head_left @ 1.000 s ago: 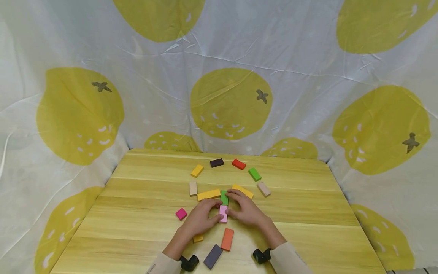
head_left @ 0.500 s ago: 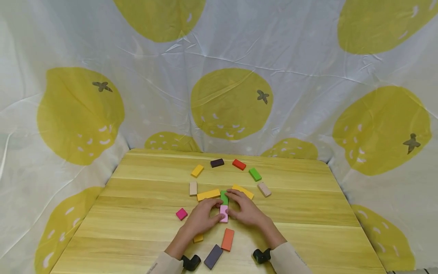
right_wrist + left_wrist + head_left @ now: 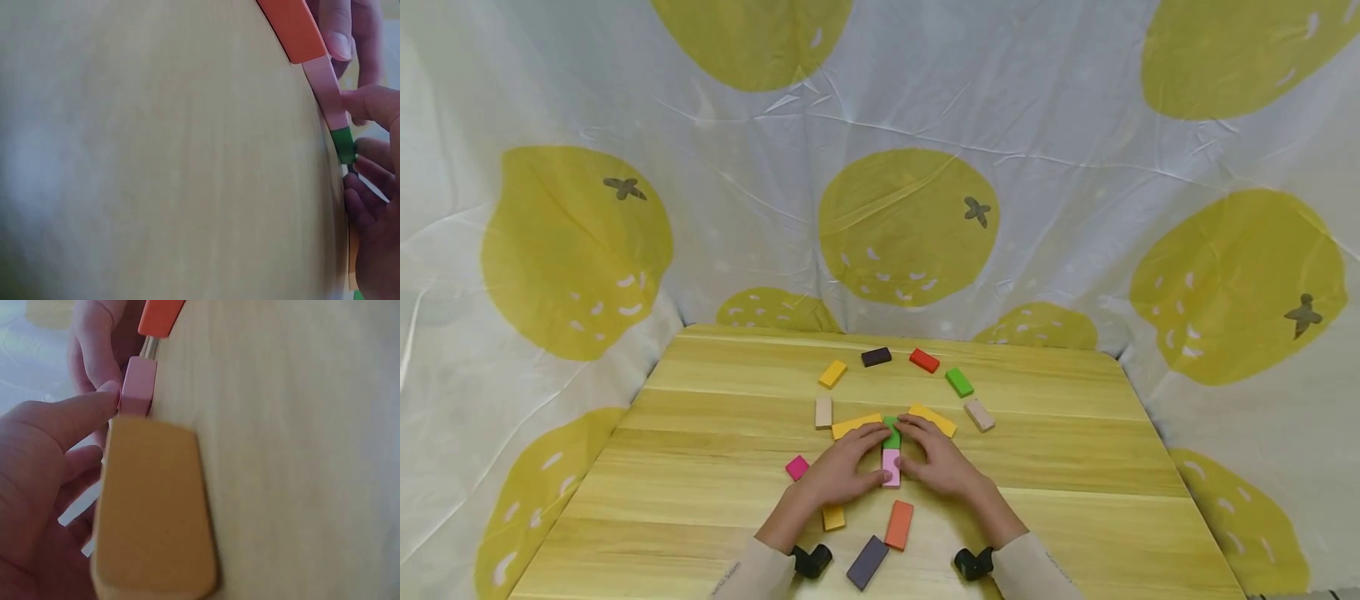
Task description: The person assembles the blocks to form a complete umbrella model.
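Observation:
In the head view a pink block (image 3: 891,468) lies end to end with a green block (image 3: 892,435) on the wooden table. My left hand (image 3: 844,467) has its thumb on the pink block's left side and its longer fingers bent at the green block's left edge. From the other side, my right hand (image 3: 938,457) touches the pink block with its thumb, its fingertips reaching the green one. A long yellow block (image 3: 853,424) slants away on the left, partly under my left fingers. Another long yellow block (image 3: 933,420) slants on the right.
Toward me lie an orange block (image 3: 898,525), a dark grey block (image 3: 867,562) and a yellow-orange block (image 3: 834,518). A magenta block (image 3: 796,467) sits left of my left hand. Beyond, a yellow (image 3: 832,374), a black (image 3: 876,357), a red (image 3: 923,360) and other blocks form an arc.
My left fingers have moved forward from the pink and green joint to the green block, while the left thumb stays at the pink one. My right hand has hardly moved.

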Demonstrator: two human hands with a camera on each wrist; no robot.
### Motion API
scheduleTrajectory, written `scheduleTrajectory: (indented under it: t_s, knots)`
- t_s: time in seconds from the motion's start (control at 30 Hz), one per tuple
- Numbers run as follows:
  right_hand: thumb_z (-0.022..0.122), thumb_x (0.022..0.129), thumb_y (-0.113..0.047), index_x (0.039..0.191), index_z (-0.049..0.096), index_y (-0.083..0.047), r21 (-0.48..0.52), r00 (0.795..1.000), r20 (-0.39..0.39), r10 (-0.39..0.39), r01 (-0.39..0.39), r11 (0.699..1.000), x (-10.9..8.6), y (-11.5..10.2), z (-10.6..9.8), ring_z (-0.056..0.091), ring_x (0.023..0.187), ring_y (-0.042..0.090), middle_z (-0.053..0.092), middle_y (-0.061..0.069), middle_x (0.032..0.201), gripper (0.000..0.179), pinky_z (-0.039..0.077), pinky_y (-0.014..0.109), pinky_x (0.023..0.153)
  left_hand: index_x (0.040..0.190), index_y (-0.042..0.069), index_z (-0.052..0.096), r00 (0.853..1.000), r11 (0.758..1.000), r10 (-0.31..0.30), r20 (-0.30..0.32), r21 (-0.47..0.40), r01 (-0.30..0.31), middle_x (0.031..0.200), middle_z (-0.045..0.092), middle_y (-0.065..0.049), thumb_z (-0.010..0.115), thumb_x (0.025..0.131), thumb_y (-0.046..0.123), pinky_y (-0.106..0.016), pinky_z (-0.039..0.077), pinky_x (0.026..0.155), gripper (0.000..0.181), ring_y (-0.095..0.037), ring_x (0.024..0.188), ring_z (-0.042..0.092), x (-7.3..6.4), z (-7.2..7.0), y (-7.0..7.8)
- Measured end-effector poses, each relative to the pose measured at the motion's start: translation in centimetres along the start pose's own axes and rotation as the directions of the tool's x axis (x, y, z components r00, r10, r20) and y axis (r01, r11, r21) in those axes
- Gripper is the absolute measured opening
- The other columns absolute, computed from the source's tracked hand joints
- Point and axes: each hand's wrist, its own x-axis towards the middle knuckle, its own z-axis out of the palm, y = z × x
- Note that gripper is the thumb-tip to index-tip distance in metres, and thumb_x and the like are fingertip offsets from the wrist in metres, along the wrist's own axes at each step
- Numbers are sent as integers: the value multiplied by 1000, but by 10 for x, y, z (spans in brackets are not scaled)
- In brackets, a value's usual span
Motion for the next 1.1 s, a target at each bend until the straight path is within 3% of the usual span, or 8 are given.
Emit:
scheduleTrajectory:
  t_s: [0.27,0.53,0.73,1.1]
  knots:
    - [66,99,-38,156,44,-15,8,1000,-4,17,-17,1000,-2,0,3,33,154,29,39,2,165,65,31,56,124,159,20,41,997,999,33,73,-2,-33,166,37,1,67,98,48,-50,36,122,72,-27,153,36,2,-3,-8]
    - [63,102,-39,158,41,-16,29,1000,-14,16,-16,999,-4,0,0,33,155,26,38,1,165,64,32,54,124,158,19,45,998,999,25,63,-30,-23,165,40,-1,70,97,45,-52,37,121,71,-29,151,39,4,-5,-5]
    - [59,104,-45,159,39,-15,43,999,-30,33,-31,999,-8,-5,-2,35,154,24,40,4,164,66,31,50,125,156,20,47,999,999,15,37,35,-16,162,44,1,71,95,45,-49,41,118,70,-25,146,44,6,-6,-3]
    - [64,101,-46,154,46,-14,37,999,-33,-1,3,999,-36,-14,-2,44,148,24,49,-1,156,65,38,52,120,156,20,47,999,999,26,37,36,-28,164,41,-1,71,96,44,-51,37,121,69,-27,151,39,4,-3,-3]
